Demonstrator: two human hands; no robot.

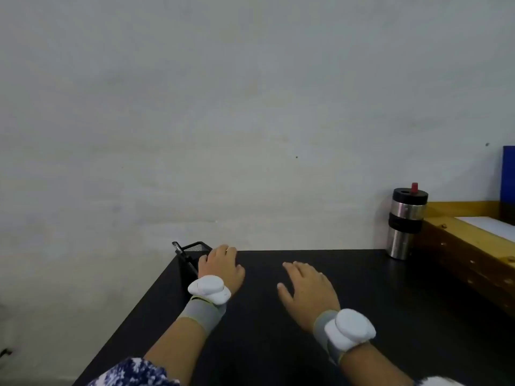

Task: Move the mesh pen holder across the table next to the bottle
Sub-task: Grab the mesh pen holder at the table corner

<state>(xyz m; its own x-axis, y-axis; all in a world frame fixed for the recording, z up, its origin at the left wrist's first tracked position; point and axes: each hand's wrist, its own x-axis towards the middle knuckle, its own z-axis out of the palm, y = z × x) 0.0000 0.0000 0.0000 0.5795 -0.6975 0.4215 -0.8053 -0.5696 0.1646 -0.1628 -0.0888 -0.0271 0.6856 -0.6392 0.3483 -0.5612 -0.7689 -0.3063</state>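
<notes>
A black mesh pen holder point(192, 253) stands at the far left corner of the black table point(362, 316), with a dark pen leaning out of it. My left hand point(221, 267) is wrapped over its right side, fingers curled on the rim, hiding much of the holder. The bottle point(407, 222), steel with black bands, a black lid and a red tip, stands at the far right corner. My right hand point(308, 291) lies flat on the table in the middle, fingers spread, holding nothing. Both wrists carry white trackers on grey bands.
A wooden shelf point(471, 246) with a white sheet on it runs along the table's right side, just beyond the bottle. A blue panel point(508, 176) stands at the far right. A pale wall lies behind the table, whose left edge drops to the floor.
</notes>
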